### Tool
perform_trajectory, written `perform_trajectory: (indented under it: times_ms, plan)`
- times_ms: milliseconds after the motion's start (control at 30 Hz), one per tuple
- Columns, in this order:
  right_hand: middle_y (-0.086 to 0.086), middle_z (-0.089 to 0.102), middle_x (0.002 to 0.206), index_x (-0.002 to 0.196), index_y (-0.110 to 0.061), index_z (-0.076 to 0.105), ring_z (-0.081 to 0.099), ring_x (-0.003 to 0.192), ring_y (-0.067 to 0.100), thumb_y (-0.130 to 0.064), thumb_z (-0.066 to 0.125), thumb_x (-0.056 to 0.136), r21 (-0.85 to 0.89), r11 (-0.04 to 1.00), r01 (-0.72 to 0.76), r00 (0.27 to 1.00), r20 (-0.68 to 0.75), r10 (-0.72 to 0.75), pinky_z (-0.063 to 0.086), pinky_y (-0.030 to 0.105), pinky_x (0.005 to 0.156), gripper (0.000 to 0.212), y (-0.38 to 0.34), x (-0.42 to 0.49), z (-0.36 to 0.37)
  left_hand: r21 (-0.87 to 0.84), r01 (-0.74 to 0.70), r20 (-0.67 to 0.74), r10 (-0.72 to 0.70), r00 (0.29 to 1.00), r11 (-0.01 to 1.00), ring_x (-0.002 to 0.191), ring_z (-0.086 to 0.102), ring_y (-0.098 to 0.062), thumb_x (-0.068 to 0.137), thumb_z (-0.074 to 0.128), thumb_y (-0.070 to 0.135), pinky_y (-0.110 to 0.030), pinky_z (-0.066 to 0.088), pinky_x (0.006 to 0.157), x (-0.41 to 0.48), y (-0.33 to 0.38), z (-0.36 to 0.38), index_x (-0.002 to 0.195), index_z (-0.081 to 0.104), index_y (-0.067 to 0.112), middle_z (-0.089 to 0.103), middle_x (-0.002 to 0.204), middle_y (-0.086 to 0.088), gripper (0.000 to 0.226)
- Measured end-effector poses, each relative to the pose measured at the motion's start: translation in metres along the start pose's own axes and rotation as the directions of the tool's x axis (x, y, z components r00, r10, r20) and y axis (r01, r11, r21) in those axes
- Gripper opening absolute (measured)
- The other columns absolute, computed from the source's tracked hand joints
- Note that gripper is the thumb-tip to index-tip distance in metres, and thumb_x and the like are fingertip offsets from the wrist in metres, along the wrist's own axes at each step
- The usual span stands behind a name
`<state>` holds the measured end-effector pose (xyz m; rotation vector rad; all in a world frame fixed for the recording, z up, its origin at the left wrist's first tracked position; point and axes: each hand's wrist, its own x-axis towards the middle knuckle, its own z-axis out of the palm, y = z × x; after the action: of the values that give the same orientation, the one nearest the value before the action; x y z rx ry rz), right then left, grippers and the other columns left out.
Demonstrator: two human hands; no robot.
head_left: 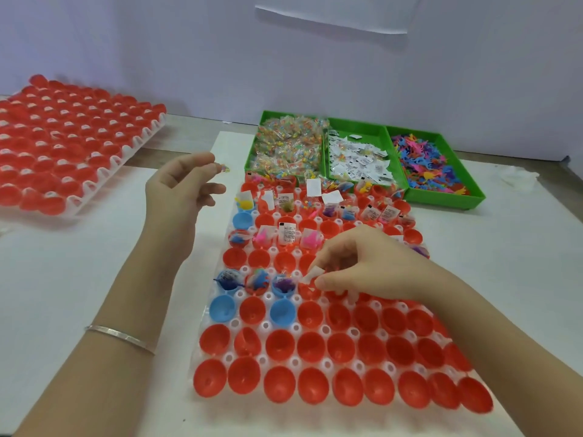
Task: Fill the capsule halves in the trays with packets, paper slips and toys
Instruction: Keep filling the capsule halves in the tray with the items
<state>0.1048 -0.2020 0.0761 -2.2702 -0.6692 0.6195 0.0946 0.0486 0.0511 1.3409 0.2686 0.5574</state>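
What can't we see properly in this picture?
Head view only:
- The small thing the left hand pinches: too small and blurred to name.
- Whatever sits under the right hand, which pinches a slip: hidden by the hand.
- Print on the loose slips: too small to read.
- Far tray: cut off by the left edge.

A single wide-angle head-worn view looks forward and down, close over the bench (94, 257), with both hands (362, 263) near the frame's centre.
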Motion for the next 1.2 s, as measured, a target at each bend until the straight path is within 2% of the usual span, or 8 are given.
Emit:
perform_trajectory:
  times_ms: [67, 167, 333, 633, 833, 967, 1067, 1200]
  plan:
    - [-0.004, 0.072, 0.073, 0.081, -0.025, 0.075, 0.061, 0.058, 0.001, -0.020, 0.073, 0.083, -0.109, 0.994, 0.019, 1.000, 0.002, -0.019, 0.052, 0.022, 0.058, 0.005, -0.004, 0.000, 0.002, 0.019, 0.015, -0.011, -0.015, 1.000, 1.000, 0.067, 0.066, -0.012, 0.090, 0.061, 0.007, -0.020, 0.049, 0.059, 0.000, -0.002, 0.000, 0.091, 0.068, 0.022, 0.073, 0.079, 0.010, 0.017]
    - [-0.010, 0.069, 0.074, 0.089, -0.024, 0.076, 0.056, 0.059, -0.006, -0.021, 0.069, 0.085, -0.287, 0.956, 0.058, 0.998, 0.019, -0.055, 0.042, 0.010, 0.056, 0.009, -0.013, 0.001, 0.005, 0.055, 0.036, -0.018, -0.035, 0.999, 0.998, 0.068, 0.067, -0.010, 0.090, 0.061, 0.009, -0.020, 0.050, 0.061, 0.000, -0.005, 0.003, 0.090, 0.068, 0.024, 0.073, 0.080, 0.012, 0.016]
    - [-0.010, 0.066, 0.083, 0.095, -0.023, 0.073, 0.055, 0.071, 0.003, -0.018, 0.063, 0.086, -0.447, 0.891, 0.085, 0.996, 0.057, -0.067, 0.048, 0.021, 0.065, 0.015, -0.025, 0.002, 0.007, 0.073, 0.044, -0.026, -0.042, 0.999, 0.996, 0.070, 0.067, -0.010, 0.091, 0.060, 0.009, -0.019, 0.051, 0.060, -0.001, -0.006, 0.005, 0.088, 0.068, 0.025, 0.073, 0.082, 0.012, 0.018]
    - [-0.008, 0.066, 0.077, 0.079, -0.027, 0.065, 0.059, 0.068, 0.004, -0.016, 0.065, 0.078, -0.423, 0.902, 0.084, 0.996, 0.045, -0.072, 0.049, 0.021, 0.061, 0.011, -0.028, -0.001, 0.009, 0.066, 0.063, -0.056, -0.059, 0.997, 0.996, 0.067, 0.068, -0.008, 0.090, 0.061, 0.009, -0.018, 0.051, 0.060, 0.000, -0.007, 0.003, 0.087, 0.069, 0.026, 0.073, 0.078, 0.012, 0.019]
    - [-0.018, 0.050, 0.067, 0.091, -0.020, 0.072, 0.052, 0.065, 0.001, -0.014, 0.067, 0.078, -0.498, 0.863, 0.084, 0.996, 0.050, -0.069, 0.045, 0.018, 0.061, 0.015, -0.029, 0.005, 0.018, 0.087, 0.047, -0.049, -0.043, 0.998, 0.995, 0.067, 0.067, -0.008, 0.090, 0.061, 0.009, -0.018, 0.051, 0.059, -0.001, -0.006, 0.004, 0.087, 0.068, 0.025, 0.073, 0.081, 0.011, 0.018]
    - [-0.015, 0.052, 0.077, 0.102, -0.022, 0.069, 0.056, 0.080, 0.008, -0.011, 0.064, 0.081, -0.539, 0.838, 0.086, 0.996, 0.037, -0.078, 0.047, 0.022, 0.069, 0.024, -0.027, 0.006, 0.020, 0.127, 0.022, -0.007, -0.022, 1.000, 0.992, 0.069, 0.066, -0.010, 0.089, 0.062, 0.008, -0.019, 0.049, 0.060, -0.004, -0.007, 0.006, 0.089, 0.068, 0.025, 0.071, 0.088, 0.007, 0.018]
    - [-0.011, 0.064, 0.089, 0.102, -0.026, 0.063, 0.053, 0.074, 0.000, -0.016, 0.071, 0.081, -0.438, 0.897, 0.067, 0.997, -0.011, -0.080, 0.043, 0.015, 0.063, 0.025, -0.021, 0.003, 0.013, 0.147, 0.002, 0.015, -0.005, 1.000, 0.989, 0.071, 0.066, -0.010, 0.089, 0.063, 0.009, -0.019, 0.050, 0.061, -0.005, -0.006, 0.006, 0.090, 0.068, 0.025, 0.071, 0.088, 0.007, 0.017]
    - [-0.015, 0.063, 0.093, 0.090, -0.039, 0.058, 0.055, 0.065, -0.010, -0.026, 0.081, 0.074, -0.272, 0.961, 0.052, 0.996, -0.062, -0.071, 0.043, 0.015, 0.059, 0.031, -0.014, -0.001, 0.003, 0.138, 0.011, -0.005, -0.010, 1.000, 0.990, 0.070, 0.066, -0.008, 0.089, 0.063, 0.010, -0.019, 0.051, 0.063, -0.004, -0.005, 0.005, 0.090, 0.068, 0.026, 0.071, 0.087, 0.008, 0.017]
